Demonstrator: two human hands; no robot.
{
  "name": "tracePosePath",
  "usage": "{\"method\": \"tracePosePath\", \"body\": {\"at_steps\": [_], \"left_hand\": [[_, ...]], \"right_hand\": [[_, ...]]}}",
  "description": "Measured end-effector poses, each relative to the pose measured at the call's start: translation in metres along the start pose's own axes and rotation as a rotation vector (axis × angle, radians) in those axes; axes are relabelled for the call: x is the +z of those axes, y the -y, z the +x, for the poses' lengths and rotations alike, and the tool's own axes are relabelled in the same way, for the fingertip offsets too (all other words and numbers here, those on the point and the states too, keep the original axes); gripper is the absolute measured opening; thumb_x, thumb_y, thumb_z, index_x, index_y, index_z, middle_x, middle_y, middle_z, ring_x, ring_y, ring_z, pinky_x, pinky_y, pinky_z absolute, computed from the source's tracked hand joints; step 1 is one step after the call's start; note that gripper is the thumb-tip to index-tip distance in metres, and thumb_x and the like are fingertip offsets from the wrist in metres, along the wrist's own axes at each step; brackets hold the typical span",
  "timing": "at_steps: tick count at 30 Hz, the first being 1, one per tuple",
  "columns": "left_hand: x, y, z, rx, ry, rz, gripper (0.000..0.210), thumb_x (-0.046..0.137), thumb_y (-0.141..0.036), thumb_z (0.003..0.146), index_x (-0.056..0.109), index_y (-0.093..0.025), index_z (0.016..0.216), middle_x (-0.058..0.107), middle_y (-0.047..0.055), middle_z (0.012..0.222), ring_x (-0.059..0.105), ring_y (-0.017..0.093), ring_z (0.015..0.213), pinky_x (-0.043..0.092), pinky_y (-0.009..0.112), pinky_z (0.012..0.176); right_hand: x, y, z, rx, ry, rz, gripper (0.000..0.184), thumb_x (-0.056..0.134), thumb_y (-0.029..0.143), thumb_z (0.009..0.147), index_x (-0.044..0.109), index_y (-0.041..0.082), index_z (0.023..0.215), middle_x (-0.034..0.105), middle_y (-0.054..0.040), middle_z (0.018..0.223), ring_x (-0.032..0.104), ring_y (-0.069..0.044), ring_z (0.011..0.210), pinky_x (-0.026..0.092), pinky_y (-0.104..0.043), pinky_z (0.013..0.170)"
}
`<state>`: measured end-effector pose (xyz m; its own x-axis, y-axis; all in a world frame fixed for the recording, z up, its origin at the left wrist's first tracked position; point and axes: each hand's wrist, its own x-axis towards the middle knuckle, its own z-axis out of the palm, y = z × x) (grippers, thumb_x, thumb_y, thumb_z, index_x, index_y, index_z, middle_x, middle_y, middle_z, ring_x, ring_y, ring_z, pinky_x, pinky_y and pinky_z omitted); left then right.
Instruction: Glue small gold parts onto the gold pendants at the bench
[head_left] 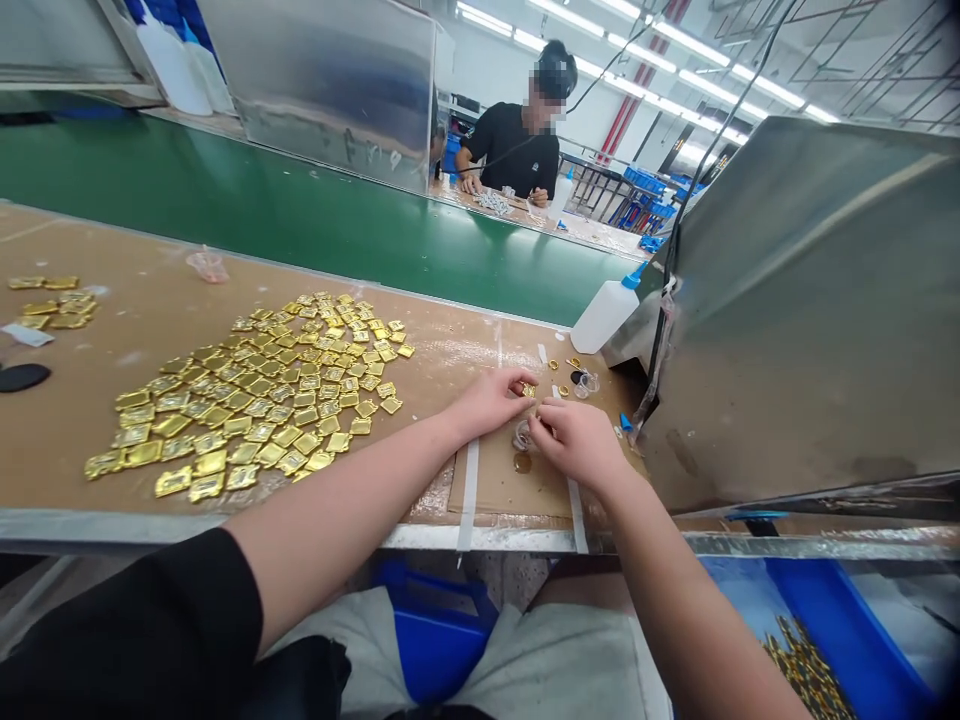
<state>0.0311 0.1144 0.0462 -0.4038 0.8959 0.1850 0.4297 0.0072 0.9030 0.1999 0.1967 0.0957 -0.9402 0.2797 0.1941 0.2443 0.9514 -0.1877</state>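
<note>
My left hand [495,402] is closed, its thumb and fingers pinching a small gold piece [529,390] above a sheet of cardboard [495,490]. Close beside it is my right hand [574,440], fingers pressed together near that piece; whatever they hold is hidden or too small to name. Below the hands are a small clear plastic cup [522,434] and a round amber spot [523,462] on the cardboard. Left of my forearm many flat gold pieces [277,390] lie spread over the brown bench top.
A white squeeze bottle [606,315] with a blue nozzle stands behind my right hand, near gold rings [564,392]. A metal panel [810,330] bounds the right side. Beyond the bench runs a green belt [300,210]; a person [517,150] sits across it. A blue bin [847,640] is lower right.
</note>
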Motion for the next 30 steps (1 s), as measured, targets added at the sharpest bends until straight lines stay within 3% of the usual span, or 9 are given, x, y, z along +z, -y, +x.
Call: {"method": "tracePosePath", "body": {"at_steps": [3,6,8,11,15,19,30], "left_hand": [[0.0,0.0,0.001,-0.018,0.013,-0.004,0.031,0.073,-0.026,0.086,0.077,-0.017,0.115,0.076,0.008,0.098,0.07,0.023,0.09,0.055,0.038,0.089],[-0.001,-0.002,0.0,-0.044,0.025,-0.02,0.032,0.074,-0.025,0.085,0.076,-0.017,0.116,0.075,0.008,0.097,0.071,0.022,0.091,0.055,0.036,0.088],[-0.002,-0.004,-0.001,-0.065,0.03,-0.026,0.033,0.075,-0.026,0.085,0.076,-0.017,0.116,0.075,0.007,0.097,0.071,0.022,0.091,0.055,0.034,0.088],[-0.002,-0.006,-0.002,-0.086,0.042,-0.044,0.033,0.076,-0.026,0.084,0.076,-0.017,0.116,0.074,0.006,0.093,0.07,0.019,0.083,0.055,0.031,0.08],[-0.001,-0.007,-0.003,-0.125,0.076,-0.074,0.034,0.076,-0.026,0.084,0.075,-0.016,0.116,0.073,0.004,0.088,0.062,0.013,0.065,0.05,0.026,0.064],[0.0,-0.008,-0.003,-0.15,0.1,-0.084,0.034,0.076,-0.026,0.084,0.073,-0.016,0.116,0.073,0.003,0.087,0.056,0.01,0.055,0.046,0.024,0.057],[-0.001,-0.012,-0.005,-0.175,0.113,-0.075,0.035,0.078,-0.027,0.085,0.071,-0.014,0.116,0.073,0.002,0.084,0.055,0.009,0.053,0.044,0.023,0.053]], "right_hand": [[0.002,-0.007,0.004,0.08,0.052,0.326,0.039,0.058,0.023,0.089,0.035,0.02,0.058,0.044,0.0028,0.059,0.039,-0.012,0.058,0.021,-0.03,0.06],[0.018,-0.018,0.008,0.263,-0.123,0.83,0.041,0.065,0.026,0.082,0.034,0.021,0.054,0.033,0.0055,0.053,0.031,-0.011,0.053,0.02,-0.029,0.056],[0.032,-0.026,0.01,0.363,-0.271,1.025,0.041,0.06,0.031,0.084,0.033,0.023,0.054,0.029,0.0064,0.051,0.026,-0.01,0.049,0.019,-0.029,0.052],[0.046,-0.033,0.014,0.419,-0.407,1.101,0.042,0.051,0.038,0.09,0.031,0.025,0.056,0.027,0.0068,0.05,0.023,-0.01,0.046,0.017,-0.028,0.048],[0.051,-0.035,0.018,0.447,-0.497,1.214,0.044,0.063,0.043,0.089,0.04,0.023,0.057,0.032,0.0071,0.051,0.025,-0.008,0.045,0.018,-0.027,0.047],[0.051,-0.033,0.019,0.44,-0.496,1.265,0.044,0.069,0.046,0.088,0.046,0.022,0.059,0.032,0.0078,0.051,0.025,-0.007,0.044,0.017,-0.025,0.046],[0.054,-0.035,0.017,0.417,-0.464,1.127,0.045,0.064,0.05,0.092,0.046,0.023,0.061,0.033,0.0066,0.052,0.028,-0.01,0.048,0.022,-0.026,0.048]]}}
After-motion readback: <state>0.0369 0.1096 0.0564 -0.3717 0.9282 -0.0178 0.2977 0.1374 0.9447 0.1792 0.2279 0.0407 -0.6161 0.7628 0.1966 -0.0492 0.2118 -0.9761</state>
